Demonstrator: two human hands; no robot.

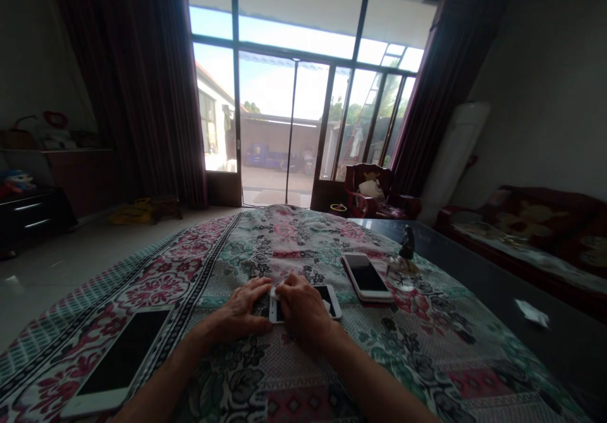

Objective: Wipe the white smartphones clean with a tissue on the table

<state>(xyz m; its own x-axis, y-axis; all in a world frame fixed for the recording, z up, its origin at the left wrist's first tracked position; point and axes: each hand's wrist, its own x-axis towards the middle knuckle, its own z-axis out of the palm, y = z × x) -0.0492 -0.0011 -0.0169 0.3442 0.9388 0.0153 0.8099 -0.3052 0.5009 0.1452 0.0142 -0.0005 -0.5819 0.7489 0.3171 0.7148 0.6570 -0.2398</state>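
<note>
A white smartphone (336, 303) with a dark screen lies flat, sideways, on the patterned tablecloth. My left hand (241, 309) holds its left end, fingers at the far corner and thumb at the near corner. My right hand (303, 306) is closed over the middle of the screen, its fingers curled and pressed down. Bits of a thin white cloth or tissue (327, 305) show at the edge of this hand; most of it is hidden. Right of my hands sits another white phone (365, 275), seemingly stacked on something flat. Behind it is a clear glass bottle with a dark top (406, 255).
A large white tablet (126, 356) lies at the left on the tablecloth (284, 360). Crumpled white tissue (533, 313) rests on the dark tabletop (493, 296) at right. Beyond stand a wooden chair (374, 189), a sofa (535, 220) and glass doors (284, 132).
</note>
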